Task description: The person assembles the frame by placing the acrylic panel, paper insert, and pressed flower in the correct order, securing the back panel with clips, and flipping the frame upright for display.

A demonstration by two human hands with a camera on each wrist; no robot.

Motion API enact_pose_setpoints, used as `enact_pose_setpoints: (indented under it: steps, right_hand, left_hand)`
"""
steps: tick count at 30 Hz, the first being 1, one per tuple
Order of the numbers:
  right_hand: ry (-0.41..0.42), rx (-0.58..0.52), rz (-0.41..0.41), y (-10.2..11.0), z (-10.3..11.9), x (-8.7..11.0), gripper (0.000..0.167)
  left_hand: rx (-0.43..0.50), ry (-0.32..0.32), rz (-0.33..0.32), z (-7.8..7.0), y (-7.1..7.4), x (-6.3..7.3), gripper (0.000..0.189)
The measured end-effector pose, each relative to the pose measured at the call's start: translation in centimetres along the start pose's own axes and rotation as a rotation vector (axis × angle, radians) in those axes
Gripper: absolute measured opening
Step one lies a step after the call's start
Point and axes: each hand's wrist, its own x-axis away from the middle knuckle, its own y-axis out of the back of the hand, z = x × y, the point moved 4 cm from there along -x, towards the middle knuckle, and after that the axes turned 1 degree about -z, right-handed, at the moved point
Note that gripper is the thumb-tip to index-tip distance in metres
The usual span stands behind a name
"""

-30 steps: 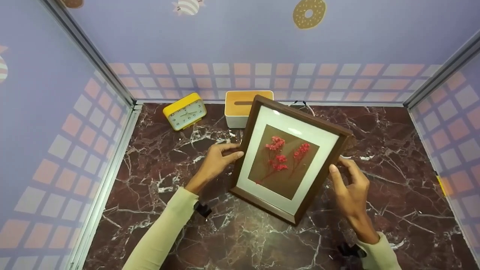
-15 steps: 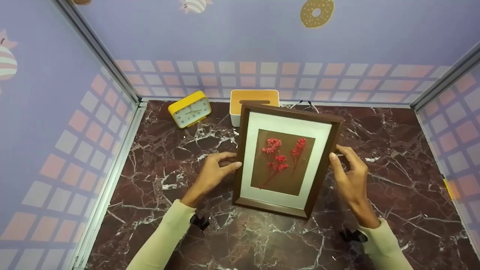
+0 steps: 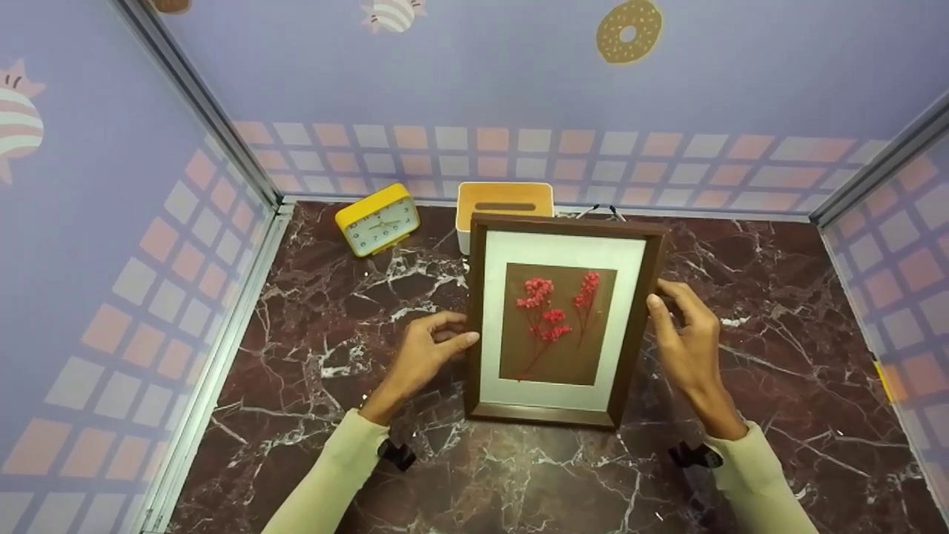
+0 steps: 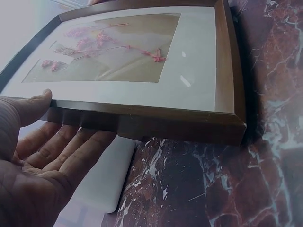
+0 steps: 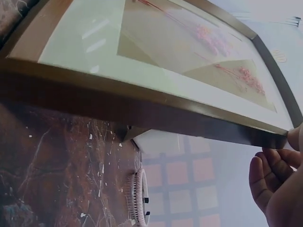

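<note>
A dark brown picture frame [image 3: 474,297] stands nearly upright and leans back at the table's middle, its red dried flowers [image 3: 552,326] on a brown card inside a white mat. My left hand [image 3: 426,356] holds its left side, thumb [image 4: 40,101] at the front edge and fingers behind. On the opposite side my right hand [image 3: 691,345] pinches the edge a little higher up, with the thumb in front. In the right wrist view, the fingertips [image 5: 270,158] reach behind the frame's side. Light glares off the glass in both wrist views.
Behind the frame stands a white tissue box [image 3: 511,194] with a slotted wooden lid, partly hidden. A yellow alarm clock [image 3: 379,221] sits at the back left. A pale curved band [image 5: 138,198] with small teeth lies at the back. Walls enclose the dark marbled tabletop [image 3: 319,445].
The picture frame has turned from a slant to nearly straight, its top swinging left and its lower corner rising. Both hands keep their hold; the left has dropped slightly and the right has risen.
</note>
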Motion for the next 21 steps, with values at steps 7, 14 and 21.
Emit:
enact_pose_setpoints:
  steps: [7, 14, 21]
  right_hand:
    - [-0.025, 0.013, 0.0, -0.2, -3.5, 0.1, 0.025]
    - [-0.045, -0.013, -0.011, -0.3, -1.6, -0.3, 0.022]
    - [-0.053, -0.012, -0.01, -0.5, 0.1, -0.4, 0.021]
  left_hand:
    - [0.04, -0.005, -0.008, 0.1, -0.1, 0.1, 0.033]
    - [-0.031, -0.071, -0.028, -0.3, -0.2, -0.5, 0.031]
    - [0.023, -0.025, 0.004, 0.2, -0.1, -0.2, 0.031]
